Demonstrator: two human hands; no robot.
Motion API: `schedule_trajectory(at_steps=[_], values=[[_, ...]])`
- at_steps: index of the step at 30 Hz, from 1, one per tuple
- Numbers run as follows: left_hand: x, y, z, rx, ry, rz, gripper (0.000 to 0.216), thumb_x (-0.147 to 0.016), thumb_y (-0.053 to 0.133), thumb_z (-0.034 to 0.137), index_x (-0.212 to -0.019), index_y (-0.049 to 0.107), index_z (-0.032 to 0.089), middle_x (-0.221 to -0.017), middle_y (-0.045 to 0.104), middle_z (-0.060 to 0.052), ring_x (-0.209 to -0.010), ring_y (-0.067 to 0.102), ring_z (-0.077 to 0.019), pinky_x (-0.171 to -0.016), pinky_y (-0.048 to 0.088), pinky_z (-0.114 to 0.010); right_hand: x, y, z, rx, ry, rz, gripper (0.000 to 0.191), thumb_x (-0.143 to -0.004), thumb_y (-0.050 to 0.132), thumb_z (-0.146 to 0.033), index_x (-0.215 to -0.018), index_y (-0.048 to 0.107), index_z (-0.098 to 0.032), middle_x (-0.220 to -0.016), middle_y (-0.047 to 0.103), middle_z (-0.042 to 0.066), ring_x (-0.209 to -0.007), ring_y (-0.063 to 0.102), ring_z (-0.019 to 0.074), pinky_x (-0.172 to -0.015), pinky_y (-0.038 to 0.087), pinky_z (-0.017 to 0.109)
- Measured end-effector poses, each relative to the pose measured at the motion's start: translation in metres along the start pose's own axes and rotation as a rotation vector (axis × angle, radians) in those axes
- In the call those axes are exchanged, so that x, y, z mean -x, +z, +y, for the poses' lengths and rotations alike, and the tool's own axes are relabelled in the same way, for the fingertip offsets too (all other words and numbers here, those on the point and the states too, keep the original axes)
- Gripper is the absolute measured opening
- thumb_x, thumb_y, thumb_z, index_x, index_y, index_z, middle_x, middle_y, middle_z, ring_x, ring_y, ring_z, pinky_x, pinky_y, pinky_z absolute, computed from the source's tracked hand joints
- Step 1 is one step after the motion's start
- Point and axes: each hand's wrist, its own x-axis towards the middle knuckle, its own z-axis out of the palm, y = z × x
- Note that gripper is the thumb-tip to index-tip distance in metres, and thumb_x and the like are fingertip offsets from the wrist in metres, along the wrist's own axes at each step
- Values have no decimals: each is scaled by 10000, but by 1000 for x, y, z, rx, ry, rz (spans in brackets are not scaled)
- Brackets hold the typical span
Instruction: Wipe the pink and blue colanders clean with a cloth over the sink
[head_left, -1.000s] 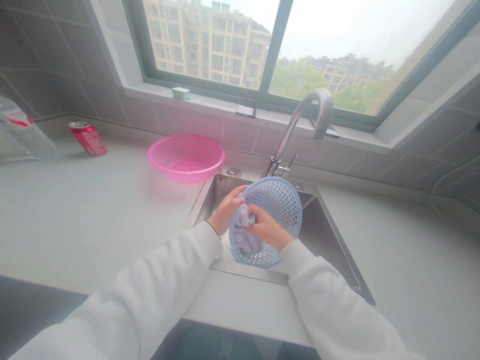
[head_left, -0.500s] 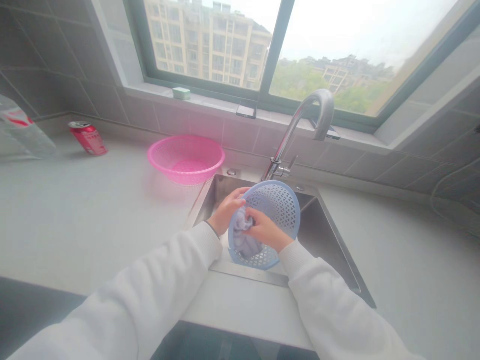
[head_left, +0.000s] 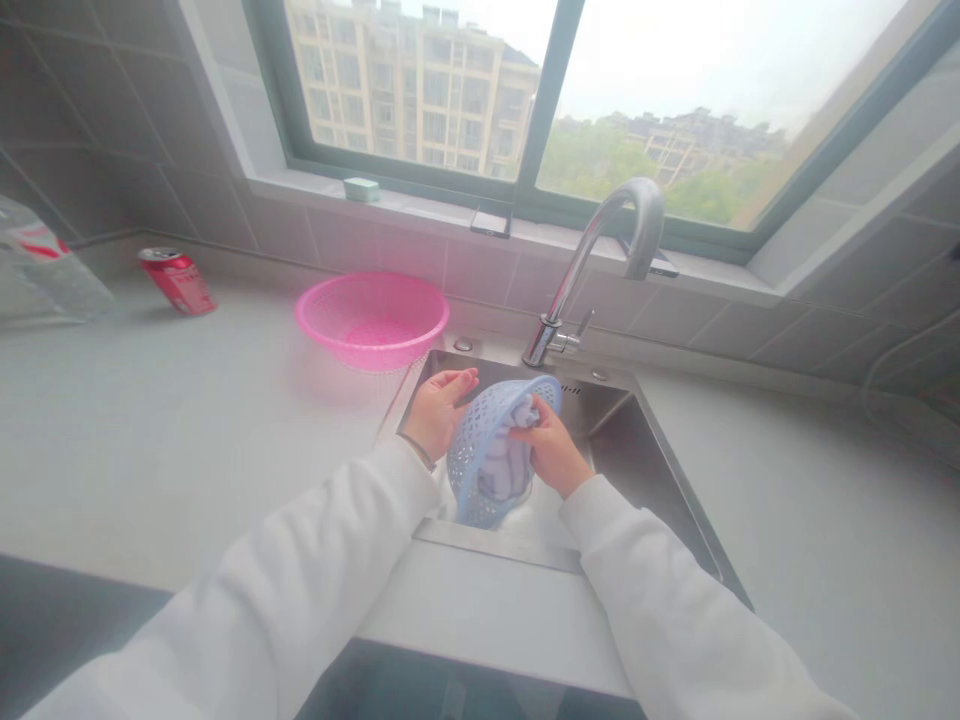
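A light blue perforated plastic basket [head_left: 474, 450] stands tilted on its side over the sink [head_left: 600, 420], its mouth facing right. My right hand [head_left: 553, 450] pinches a bunched pale grey-purple cloth [head_left: 504, 465] at the basket's mouth, close to the rim. Part of the cloth lies inside the basket. On the left, my left hand [head_left: 437, 410] is beside the basket's outer wall, with fingers partly bent and apart from the rim. Its thumb side is next to the wall; whether it touches there I cannot tell.
A pink basket [head_left: 373, 320] sits on the counter left of the sink. Behind the sink rises a chrome faucet [head_left: 581, 270]. A red can [head_left: 178, 281] and a clear plastic bottle [head_left: 49, 265] stand far left. A green block [head_left: 361, 189] rests on the windowsill.
The blue basket has turned, its mouth swinging right so more outer wall shows. My left hand has come off the rim, while my right hand has moved slightly right with the cloth.
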Motion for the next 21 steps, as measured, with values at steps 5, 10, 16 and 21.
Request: schedule_trajectory(at_steps=[5,10,16,21], values=[[-5,-5,-2,34,-23,87,516,-675,863,598,-744,564,183,-928,721,-67,-912,660,-217,-787,544,-380,1,3,1,17,3,-11,429,-478,842,-175,-836,616,-243,-828,687,-32,-830,626,200,-831,499,354],[-3,-1,-2,7,-21,53,425,-762,799,567,-840,620,189,-943,748,-58,-840,685,-188,-751,547,-344,2,3,2,24,9,-8,429,-480,846,-180,-827,602,-242,-797,672,-41,-810,625,192,-814,499,345],[-9,-6,1,-185,41,288,425,-784,792,561,-808,599,183,-542,543,65,-448,482,-72,-501,391,-222,3,5,-1,2,9,-10,447,-486,846,-184,-862,616,-255,-845,700,-30,-828,641,207,-844,513,374],[-7,-2,11,-211,5,286,692,-866,481,831,-564,271,245,-422,202,101,-347,162,-66,-401,97,-265,4,6,-1,-18,29,-5,454,-472,847,-175,-845,602,-255,-817,696,-37,-813,638,200,-821,514,361]])
